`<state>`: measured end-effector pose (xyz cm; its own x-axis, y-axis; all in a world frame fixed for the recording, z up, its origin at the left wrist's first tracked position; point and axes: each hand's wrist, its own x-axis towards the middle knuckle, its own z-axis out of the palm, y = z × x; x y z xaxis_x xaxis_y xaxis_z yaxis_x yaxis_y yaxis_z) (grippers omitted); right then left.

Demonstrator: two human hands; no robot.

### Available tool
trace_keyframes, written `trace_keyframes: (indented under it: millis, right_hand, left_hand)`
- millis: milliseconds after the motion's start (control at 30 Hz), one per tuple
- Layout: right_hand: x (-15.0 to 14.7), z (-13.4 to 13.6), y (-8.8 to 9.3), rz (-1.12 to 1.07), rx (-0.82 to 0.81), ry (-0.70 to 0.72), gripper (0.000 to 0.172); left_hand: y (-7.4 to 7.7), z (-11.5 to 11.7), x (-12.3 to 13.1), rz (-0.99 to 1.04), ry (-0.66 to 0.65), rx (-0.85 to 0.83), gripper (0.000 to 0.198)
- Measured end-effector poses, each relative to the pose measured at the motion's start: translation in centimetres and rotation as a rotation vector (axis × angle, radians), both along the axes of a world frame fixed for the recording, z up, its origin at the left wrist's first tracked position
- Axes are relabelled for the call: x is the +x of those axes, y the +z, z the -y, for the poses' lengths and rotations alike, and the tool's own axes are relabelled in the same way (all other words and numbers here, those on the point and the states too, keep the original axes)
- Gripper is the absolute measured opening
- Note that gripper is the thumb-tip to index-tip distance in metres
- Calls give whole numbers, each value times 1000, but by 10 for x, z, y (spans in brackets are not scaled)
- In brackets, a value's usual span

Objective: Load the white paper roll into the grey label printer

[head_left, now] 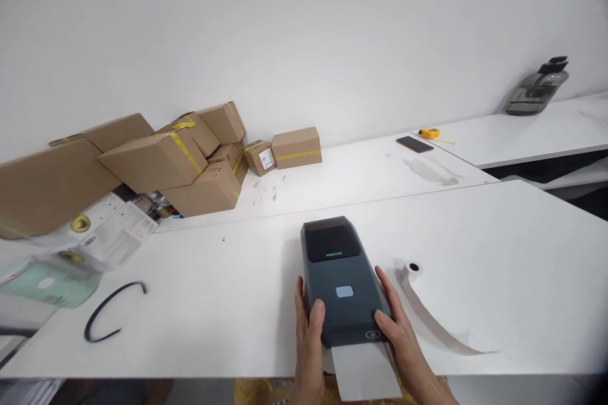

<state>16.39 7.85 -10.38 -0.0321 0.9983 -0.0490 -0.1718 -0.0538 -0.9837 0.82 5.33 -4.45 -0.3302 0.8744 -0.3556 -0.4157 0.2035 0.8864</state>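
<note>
White plain wall (332, 31): fills the top of the frame.
White flat-topped table (199, 335): spans the lower half before me.
Brown cardboard boxes with yellow tape (154, 161): heaped against the wall at centre left.
Dark slate boxy device with a glossy black panel (349, 288): lower centre, between both hands; I can't tell whether it rests or is lifted.
Bare right hand (396, 335): grasps the device's right side, thumb at its near corner.
Bare left hand (310, 335): grasps the left side, thumb on the edge.
White paper sheet (365, 372): sticks out of the device's near end.
White paper roll (409, 274): just right of the right hand, tail unrolled.
Black flat phone (415, 144): upper right.
Yellow tape measure (430, 133): near the phone.
</note>
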Motion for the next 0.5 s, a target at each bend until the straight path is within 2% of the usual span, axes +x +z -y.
trace_keyframes:
  millis: [67,200,500]
  right_hand:
    - [0,1,0,-9,-17,9,82]
    - [-2,1,0,10,4,-6,81]
    - [-1,6,3,8,63,-20,71]
  left_hand:
    - [1,0,-2,49,-21,-6,100]
    - [1,0,-7,-24,-34,18,100]
    - [-12,-2,-12,-113,-77,125,89]
